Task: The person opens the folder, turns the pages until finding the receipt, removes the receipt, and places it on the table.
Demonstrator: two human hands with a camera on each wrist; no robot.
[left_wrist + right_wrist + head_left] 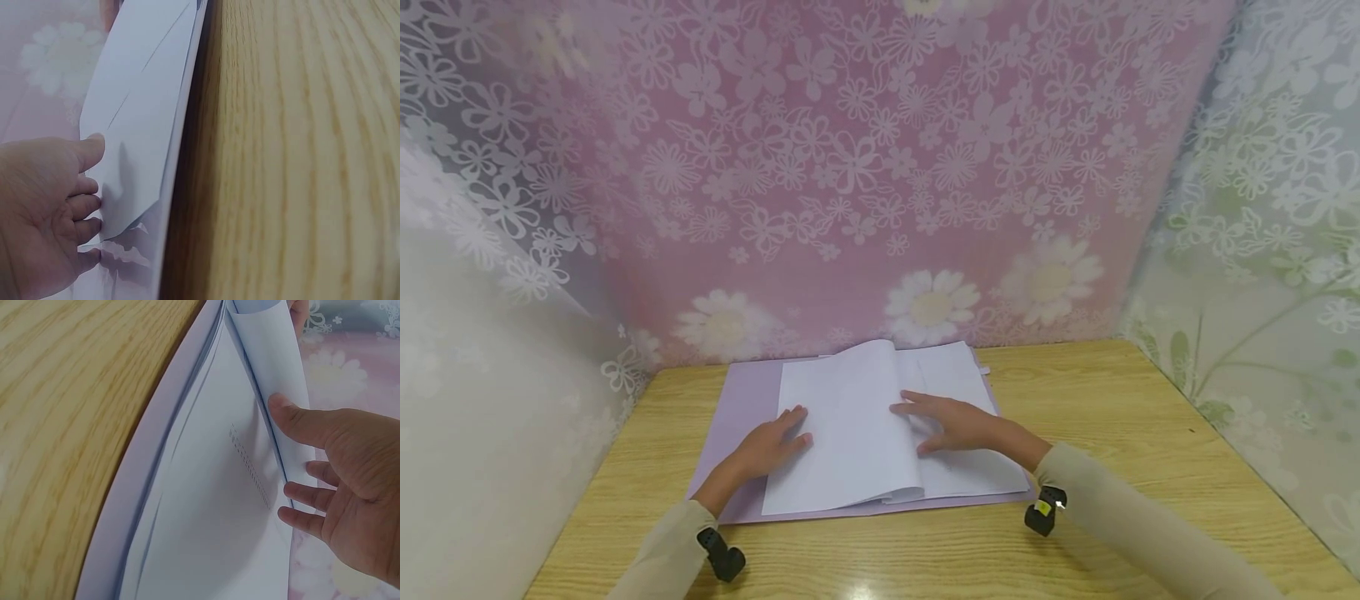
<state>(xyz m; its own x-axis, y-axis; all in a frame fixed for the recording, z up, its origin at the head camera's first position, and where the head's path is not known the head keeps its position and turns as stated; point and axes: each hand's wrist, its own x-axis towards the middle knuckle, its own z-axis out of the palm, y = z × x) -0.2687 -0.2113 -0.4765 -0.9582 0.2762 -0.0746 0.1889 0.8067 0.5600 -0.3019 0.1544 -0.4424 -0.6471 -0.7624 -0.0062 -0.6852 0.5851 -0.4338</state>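
A light purple folder [747,396] lies spread on the table with white sheets in it. One white sheet [850,425] is turned over to the left, its right side bulging in a curve near the middle. My left hand [766,450] rests at this sheet's left part, fingers spread; the left wrist view shows faint lines on the paper [140,112]. Over the fold, my right hand [958,423] has its fingers extended at the curled sheet. Beneath it, the right-hand page [212,506] carries a small patch of print. Neither hand grips anything.
The wood-grain table [1097,533] extends around the folder on both sides and in front. A pink flowered curtain [880,192] hangs along the back edge, and pale flowered sheeting [1285,333] borders the right. A small white tab [985,371] sticks out at the folder's upper right.
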